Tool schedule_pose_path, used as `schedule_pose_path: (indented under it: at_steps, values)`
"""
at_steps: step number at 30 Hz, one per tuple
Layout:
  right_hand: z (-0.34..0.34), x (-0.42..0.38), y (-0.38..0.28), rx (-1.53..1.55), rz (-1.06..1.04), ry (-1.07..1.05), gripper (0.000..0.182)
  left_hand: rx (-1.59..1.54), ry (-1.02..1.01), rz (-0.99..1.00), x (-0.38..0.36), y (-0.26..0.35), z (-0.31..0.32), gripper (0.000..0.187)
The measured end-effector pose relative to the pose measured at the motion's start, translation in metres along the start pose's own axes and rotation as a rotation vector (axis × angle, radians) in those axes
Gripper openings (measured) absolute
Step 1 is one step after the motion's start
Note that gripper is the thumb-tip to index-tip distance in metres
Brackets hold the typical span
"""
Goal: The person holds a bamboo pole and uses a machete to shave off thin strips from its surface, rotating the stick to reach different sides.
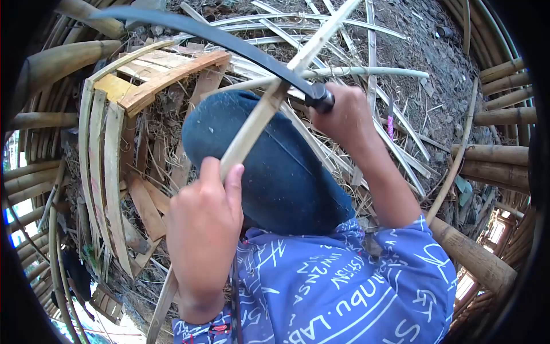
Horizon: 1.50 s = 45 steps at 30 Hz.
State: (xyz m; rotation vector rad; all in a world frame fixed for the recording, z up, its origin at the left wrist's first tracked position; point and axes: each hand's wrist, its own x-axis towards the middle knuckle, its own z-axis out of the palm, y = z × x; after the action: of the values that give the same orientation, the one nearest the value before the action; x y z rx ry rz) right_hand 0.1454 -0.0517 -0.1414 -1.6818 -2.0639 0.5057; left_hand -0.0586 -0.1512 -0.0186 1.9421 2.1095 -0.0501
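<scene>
Clasped a long, pale, split-wood strip [252,129] in the left hand [203,223] and a curved, dark metal blade [217,43] by its black handle [322,98] in the right hand [344,117], crossing both over dark-blue cloth [258,166], near a violet-blue fabric shirt [355,286] lettered "LAB" in white.

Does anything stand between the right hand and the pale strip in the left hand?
Only the right hand's own curved knife, its blade crossing the pale strip close to the handle. Nothing else visible is between them. The left hand grips the strip nearer the body; the dark-clothed knee lies behind it.
</scene>
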Motion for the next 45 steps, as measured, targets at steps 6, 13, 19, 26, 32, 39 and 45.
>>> schedule_pose_path:
  at_steps: [6,13,19,26,32,39,45]
  values:
    - [0.004,0.012,0.013,-0.053,0.036,0.075,0.012,-0.043,0.025,-0.018,0.001,0.003,0.003,0.033]
    - [0.006,0.017,0.035,-0.089,0.155,0.049,0.016,-0.066,-0.021,-0.033,0.002,0.003,-0.002,0.034]
    - [0.005,0.002,0.038,-0.084,0.086,0.044,0.016,-0.087,-0.061,-0.05,0.003,0.002,-0.002,0.032]
    - [-0.014,-0.02,-0.007,0.26,0.198,-0.015,0.015,-0.261,-0.079,-0.068,0.006,-0.004,-0.001,0.031]
    - [-0.005,-0.023,-0.017,0.382,0.076,-0.068,0.015,-0.347,-0.091,-0.075,0.009,-0.006,-0.001,0.03]
    - [-0.015,-0.008,-0.027,0.36,0.065,-0.163,0.014,-0.302,-0.039,-0.061,0.007,-0.003,0.007,0.032]
    - [0.013,0.021,0.004,0.254,0.046,-0.115,0.01,-0.192,0.017,-0.038,0.0,-0.003,0.002,0.029]
